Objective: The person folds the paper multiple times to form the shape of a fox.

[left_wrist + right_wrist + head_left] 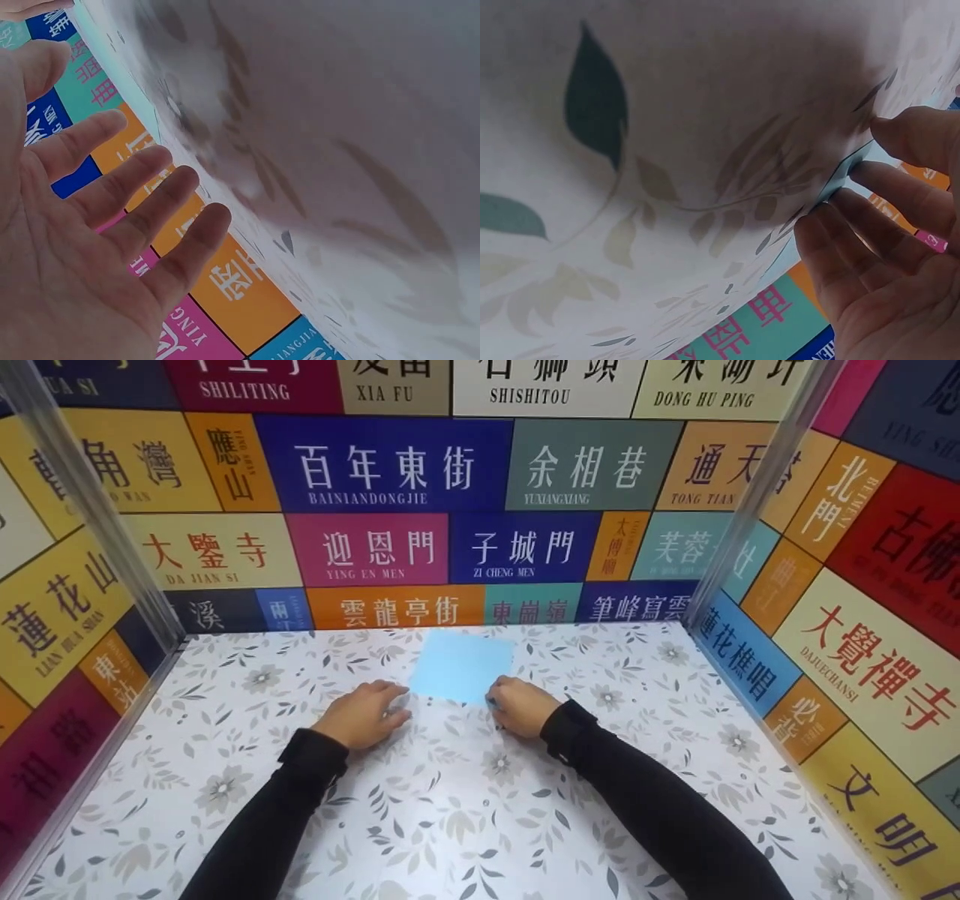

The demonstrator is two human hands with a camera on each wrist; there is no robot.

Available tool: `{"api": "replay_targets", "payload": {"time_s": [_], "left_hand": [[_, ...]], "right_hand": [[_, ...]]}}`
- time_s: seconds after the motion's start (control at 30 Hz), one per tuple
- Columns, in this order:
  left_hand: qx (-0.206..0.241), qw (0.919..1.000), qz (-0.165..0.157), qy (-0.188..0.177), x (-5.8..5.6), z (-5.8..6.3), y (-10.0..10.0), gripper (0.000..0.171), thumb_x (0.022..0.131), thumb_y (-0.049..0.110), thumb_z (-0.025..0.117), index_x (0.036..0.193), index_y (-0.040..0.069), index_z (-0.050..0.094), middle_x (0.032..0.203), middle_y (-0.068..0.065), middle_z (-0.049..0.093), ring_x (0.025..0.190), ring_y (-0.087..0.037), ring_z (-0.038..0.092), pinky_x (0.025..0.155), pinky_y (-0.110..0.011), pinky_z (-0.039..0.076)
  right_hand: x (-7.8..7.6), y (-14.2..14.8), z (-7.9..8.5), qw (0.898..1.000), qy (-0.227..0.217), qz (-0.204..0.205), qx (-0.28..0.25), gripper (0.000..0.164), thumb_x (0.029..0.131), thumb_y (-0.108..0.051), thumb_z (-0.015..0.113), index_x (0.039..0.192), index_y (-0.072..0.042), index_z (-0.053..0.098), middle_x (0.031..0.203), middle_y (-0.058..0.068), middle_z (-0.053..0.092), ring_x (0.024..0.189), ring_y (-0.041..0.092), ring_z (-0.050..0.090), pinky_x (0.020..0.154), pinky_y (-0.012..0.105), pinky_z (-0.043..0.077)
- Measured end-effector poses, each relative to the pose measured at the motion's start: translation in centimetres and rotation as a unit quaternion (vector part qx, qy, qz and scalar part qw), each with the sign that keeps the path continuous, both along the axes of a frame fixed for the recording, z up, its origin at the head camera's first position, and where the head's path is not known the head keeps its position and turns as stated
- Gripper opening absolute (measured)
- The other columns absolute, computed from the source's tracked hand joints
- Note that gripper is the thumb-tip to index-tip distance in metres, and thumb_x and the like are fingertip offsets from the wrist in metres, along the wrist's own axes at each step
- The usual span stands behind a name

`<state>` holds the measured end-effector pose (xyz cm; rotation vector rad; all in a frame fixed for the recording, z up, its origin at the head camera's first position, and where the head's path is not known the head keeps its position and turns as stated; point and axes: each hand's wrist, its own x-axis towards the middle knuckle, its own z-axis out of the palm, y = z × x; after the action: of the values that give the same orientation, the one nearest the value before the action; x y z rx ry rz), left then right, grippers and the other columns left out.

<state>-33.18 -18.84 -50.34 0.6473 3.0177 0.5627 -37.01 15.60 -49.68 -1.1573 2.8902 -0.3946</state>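
Note:
A light blue square sheet of paper [463, 666] lies flat near the back of the table. At its near right corner, my right hand [525, 706] has its fingers curled in on the edge. In the right wrist view, a strip of the paper [840, 178] shows raised and darker at the fingertips, with the thumb on the other side of that edge. My left hand [364, 716] is by the sheet's near left corner, palm turned inward and holding nothing. Its fingers [161, 217] are spread and relaxed in the left wrist view.
The table [420, 825] has a white cover printed with grey leaves and flowers. Behind it stands a wall [390, 465] of coloured place-name panels, and similar panels flank both sides. Clear upright strips [724, 540] stand at the back corners.

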Motion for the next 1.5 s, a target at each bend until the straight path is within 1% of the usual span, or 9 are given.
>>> {"api": "replay_targets", "payload": {"time_s": [0.17,0.33,0.5,0.7,0.83,1.0,1.1,1.3,1.5], "left_hand": [[-0.002,1.0,-0.003,0.005,-0.1,-0.1,0.6,0.055,0.119,0.04,0.063,0.165,0.009,0.064,0.168,-0.023,0.064,0.156,-0.049,0.062,0.128,-0.069,0.053],[-0.005,0.9999,-0.009,0.005,0.0,-0.1,1.1,0.055,0.12,0.041,0.063,0.165,0.01,0.064,0.17,-0.024,0.063,0.157,-0.05,0.061,0.129,-0.07,0.052],[-0.005,0.9999,-0.014,0.002,0.4,-0.1,1.4,0.056,0.119,0.042,0.063,0.166,0.012,0.063,0.172,-0.023,0.061,0.158,-0.049,0.06,0.13,-0.07,0.05],[-0.015,0.9996,-0.022,-0.01,0.7,0.4,2.1,0.057,0.119,0.044,0.064,0.167,0.013,0.063,0.175,-0.021,0.059,0.161,-0.047,0.057,0.134,-0.068,0.048],[-0.029,0.9989,-0.029,-0.022,0.9,0.7,2.7,0.055,0.119,0.044,0.064,0.165,0.013,0.065,0.176,-0.02,0.058,0.163,-0.047,0.056,0.134,-0.068,0.047],[-0.037,0.9979,-0.035,-0.041,0.9,0.7,3.2,0.052,0.119,0.043,0.065,0.16,0.011,0.069,0.173,-0.02,0.061,0.161,-0.045,0.059,0.134,-0.066,0.048],[-0.04,0.9978,-0.037,-0.039,0.9,0.5,3.2,0.051,0.119,0.043,0.065,0.158,0.011,0.071,0.171,-0.02,0.064,0.158,-0.044,0.062,0.132,-0.064,0.051],[-0.04,0.998,-0.035,-0.035,0.6,0.4,3.4,0.05,0.118,0.042,0.067,0.156,0.011,0.072,0.169,-0.019,0.065,0.158,-0.043,0.063,0.133,-0.062,0.05],[-0.048,0.998,-0.034,-0.023,0.4,0.3,3.6,0.05,0.113,0.035,0.077,0.156,0.01,0.072,0.169,-0.02,0.065,0.158,-0.043,0.063,0.133,-0.062,0.051]], "right_hand": [[0.4,0.1,0.1,1.0,-0.006,-0.004,-0.005,0.025,0.109,0.0,0.073,0.13,0.009,0.08,0.127,0.027,0.079,0.118,0.044,0.081,0.106,0.055,0.068],[1.0,0.5,0.1,1.0,-0.003,0.011,-0.018,0.022,0.107,0.0,0.074,0.126,0.008,0.082,0.123,0.025,0.08,0.115,0.043,0.081,0.104,0.055,0.069],[1.8,0.9,0.1,0.999,0.002,0.027,-0.028,0.021,0.106,0.001,0.075,0.124,0.007,0.084,0.121,0.024,0.081,0.113,0.041,0.082,0.103,0.054,0.069],[2.5,1.3,0.0,0.998,0.016,0.043,-0.035,0.019,0.104,0.002,0.076,0.12,0.005,0.085,0.117,0.022,0.083,0.112,0.04,0.081,0.103,0.052,0.069],[3.1,1.5,0.0,0.998,0.011,0.053,-0.032,0.02,0.104,0.002,0.076,0.121,0.006,0.085,0.118,0.022,0.083,0.112,0.04,0.081,0.104,0.053,0.069],[3.9,1.7,-0.3,0.998,0.018,0.06,-0.029,0.021,0.104,0.001,0.076,0.121,0.004,0.086,0.118,0.02,0.083,0.111,0.038,0.082,0.102,0.051,0.07],[4.3,1.8,-0.4,0.997,0.02,0.062,-0.028,0.02,0.104,0.0,0.076,0.121,0.003,0.086,0.118,0.019,0.083,0.111,0.036,0.083,0.101,0.05,0.07],[5.1,2.1,-0.4,0.997,0.015,0.069,-0.03,0.018,0.105,-0.001,0.076,0.119,0.001,0.087,0.115,0.017,0.084,0.107,0.033,0.083,0.099,0.047,0.071],[5.8,2.3,-0.4,0.995,0.025,0.084,-0.04,0.014,0.105,-0.001,0.078,0.115,-0.001,0.089,0.109,0.015,0.084,0.102,0.03,0.083,0.096,0.045,0.071]]}}
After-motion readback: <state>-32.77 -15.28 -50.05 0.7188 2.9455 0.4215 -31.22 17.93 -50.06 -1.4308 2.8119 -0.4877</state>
